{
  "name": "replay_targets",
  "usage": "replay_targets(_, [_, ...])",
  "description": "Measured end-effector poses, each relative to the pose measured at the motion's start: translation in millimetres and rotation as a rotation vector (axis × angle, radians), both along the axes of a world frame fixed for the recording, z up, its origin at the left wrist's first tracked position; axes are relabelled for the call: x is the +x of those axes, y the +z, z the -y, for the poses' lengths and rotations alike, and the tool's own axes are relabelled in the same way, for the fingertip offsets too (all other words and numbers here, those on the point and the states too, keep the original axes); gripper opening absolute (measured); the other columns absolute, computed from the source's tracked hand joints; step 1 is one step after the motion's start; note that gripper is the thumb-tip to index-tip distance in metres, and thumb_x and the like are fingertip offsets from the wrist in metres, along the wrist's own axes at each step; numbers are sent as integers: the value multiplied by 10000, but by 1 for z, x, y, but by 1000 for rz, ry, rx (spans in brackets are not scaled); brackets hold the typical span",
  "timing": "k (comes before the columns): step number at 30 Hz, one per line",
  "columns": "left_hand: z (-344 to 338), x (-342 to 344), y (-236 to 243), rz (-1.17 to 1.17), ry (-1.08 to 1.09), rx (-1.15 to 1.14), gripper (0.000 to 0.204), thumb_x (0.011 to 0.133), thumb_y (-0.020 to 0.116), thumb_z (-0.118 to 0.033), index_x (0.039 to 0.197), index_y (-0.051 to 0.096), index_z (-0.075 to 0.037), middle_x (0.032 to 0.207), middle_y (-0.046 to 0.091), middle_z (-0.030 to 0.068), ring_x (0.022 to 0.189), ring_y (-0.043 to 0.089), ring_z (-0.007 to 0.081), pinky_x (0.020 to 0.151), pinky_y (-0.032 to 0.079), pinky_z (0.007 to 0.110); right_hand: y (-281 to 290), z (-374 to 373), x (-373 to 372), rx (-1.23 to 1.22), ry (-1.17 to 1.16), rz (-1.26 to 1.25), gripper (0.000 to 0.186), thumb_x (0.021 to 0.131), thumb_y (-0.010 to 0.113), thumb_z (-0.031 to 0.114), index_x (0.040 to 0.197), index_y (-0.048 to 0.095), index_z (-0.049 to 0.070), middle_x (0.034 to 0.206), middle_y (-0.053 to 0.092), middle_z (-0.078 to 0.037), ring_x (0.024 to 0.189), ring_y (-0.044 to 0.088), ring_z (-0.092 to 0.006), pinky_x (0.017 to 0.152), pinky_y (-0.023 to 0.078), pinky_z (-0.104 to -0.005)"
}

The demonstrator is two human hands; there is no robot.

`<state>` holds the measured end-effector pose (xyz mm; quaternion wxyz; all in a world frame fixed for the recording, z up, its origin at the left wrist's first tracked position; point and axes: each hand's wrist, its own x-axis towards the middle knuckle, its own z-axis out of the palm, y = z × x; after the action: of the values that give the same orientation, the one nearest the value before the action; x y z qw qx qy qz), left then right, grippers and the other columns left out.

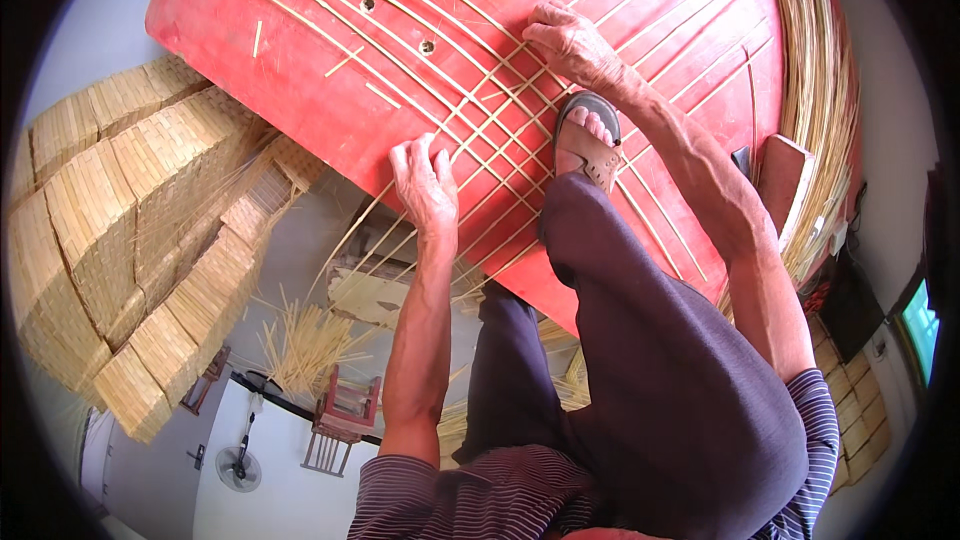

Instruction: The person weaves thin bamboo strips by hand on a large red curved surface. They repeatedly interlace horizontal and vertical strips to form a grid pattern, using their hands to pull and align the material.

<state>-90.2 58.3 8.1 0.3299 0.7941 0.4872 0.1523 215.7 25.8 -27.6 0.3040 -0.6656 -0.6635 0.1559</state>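
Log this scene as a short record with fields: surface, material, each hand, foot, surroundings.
surface: red board
material: thin bamboo strips laid crisscross on the board
left hand: fingers pressing on the strips at the board's edge
right hand: resting flat on the strips farther up
foot: sandalled foot pinning the weave
surroundings: stacked woven mats, bundle of strips

My left hand palm down, fingers spread flat, arm straight out. My right hand reaches further, fingers curled, pressing down, forearm bare. Right foot in sandal planted between both hands.
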Motion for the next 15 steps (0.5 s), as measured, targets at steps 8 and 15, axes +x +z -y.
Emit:
replay_targets(8, [2, 4, -3, 9, 22, -12, 306, 852, 677, -50, 1149, 623, 2, 1039, 548, 195, 981, 576, 343, 845, 488, 431, -5, 2, 8, 17, 53, 4, 169, 762, 704, -14, 920, 648, 4, 903, 585, -120, 877, 599, -327, 750, 516, -400])
replay_targets(15, [-6, 23, 15, -70, 28, 90, 405, 830, 721, -64, 1214, 597, -31, 1019, 536, 186, 912, 570, 352, 785, 476, 455, -1, -2, 0, 24, 33, 25, 100, 785, 646, 63, 754, 557, 30, 864, 555, -131, 851, 569, -340, 740, 502, -444])
